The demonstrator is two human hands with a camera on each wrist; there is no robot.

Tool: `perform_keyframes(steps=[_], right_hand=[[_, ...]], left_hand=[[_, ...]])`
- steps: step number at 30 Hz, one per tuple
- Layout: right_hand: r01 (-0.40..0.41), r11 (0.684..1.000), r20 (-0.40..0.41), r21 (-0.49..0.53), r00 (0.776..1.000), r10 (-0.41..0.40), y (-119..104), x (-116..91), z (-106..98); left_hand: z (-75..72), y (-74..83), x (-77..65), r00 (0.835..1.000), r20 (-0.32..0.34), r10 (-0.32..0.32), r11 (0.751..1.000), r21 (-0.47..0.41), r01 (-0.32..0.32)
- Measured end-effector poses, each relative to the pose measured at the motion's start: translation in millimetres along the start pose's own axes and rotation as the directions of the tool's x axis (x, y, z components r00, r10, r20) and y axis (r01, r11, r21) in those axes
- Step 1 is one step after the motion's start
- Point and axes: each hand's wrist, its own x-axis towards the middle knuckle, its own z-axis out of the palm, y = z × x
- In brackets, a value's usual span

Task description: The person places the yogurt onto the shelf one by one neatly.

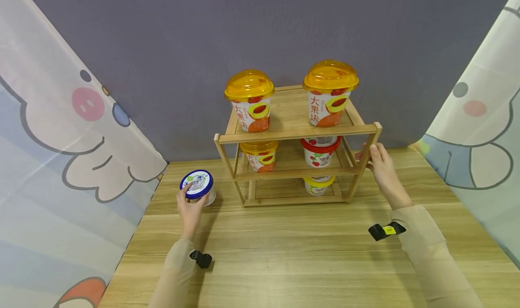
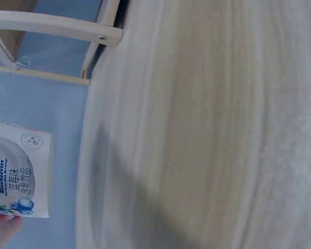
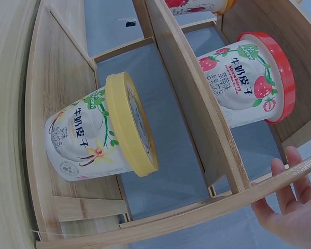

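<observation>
My left hand (image 1: 189, 212) grips a blue-lidded tub (image 1: 198, 184) left of the wooden shelf rack (image 1: 296, 135). Blueberry print shows on the tub's side in the left wrist view, where its base appears raised off the table. My right hand (image 1: 383, 170) holds the rack's right front post (image 1: 363, 156); in the right wrist view its fingers pass behind the wood. A red-lidded strawberry tub (image 3: 243, 80) lies nearest those fingers, on the middle shelf. Below it stands a yellow-lidded tub (image 3: 93, 135) on the bottom shelf.
Two cups with domed orange lids, a left one (image 1: 249, 101) and a right one (image 1: 330, 93), stand on the top shelf. Another orange-lidded cup (image 1: 260, 156) is at the middle shelf's left. A grey wall (image 1: 195, 73) rises behind the wooden table (image 1: 284, 254); printed curtains flank both sides.
</observation>
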Motion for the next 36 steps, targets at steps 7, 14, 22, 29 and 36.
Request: perform_keyframes(steps=[7, 14, 22, 29, 36], right_hand=[[-0.009, 1.000, -0.023, -0.024, 1.000, 0.008, -1.4, 0.0, 0.6], [-0.011, 0.999, -0.018, -0.032, 1.000, 0.011, -2.2, 0.0, 0.5], [-0.016, 0.999, -0.011, -0.050, 1.000, 0.016, -2.5, 0.0, 0.0], [-0.009, 0.999, -0.017, -0.040, 1.000, 0.009, -2.9, -0.1, 0.4], [-0.011, 0.999, -0.018, -0.053, 1.000, 0.010, -1.6, 0.9, -0.3]], left_hand=[[-5.5, 39.9, -11.5, 0.999, 0.015, 0.033, 0.999, -0.032, -0.032], [-10.2, 66.9, -23.3, 0.995, 0.055, 0.079, 0.997, -0.031, -0.078], [-14.6, 56.2, -31.0, 0.993, 0.097, 0.073, 0.996, -0.061, -0.067], [-14.2, 64.3, -46.3, 0.986, 0.115, 0.120, 0.992, -0.056, -0.114], [-7.4, 71.4, -62.8, 0.969, 0.146, 0.201, 0.979, -0.003, -0.203]])
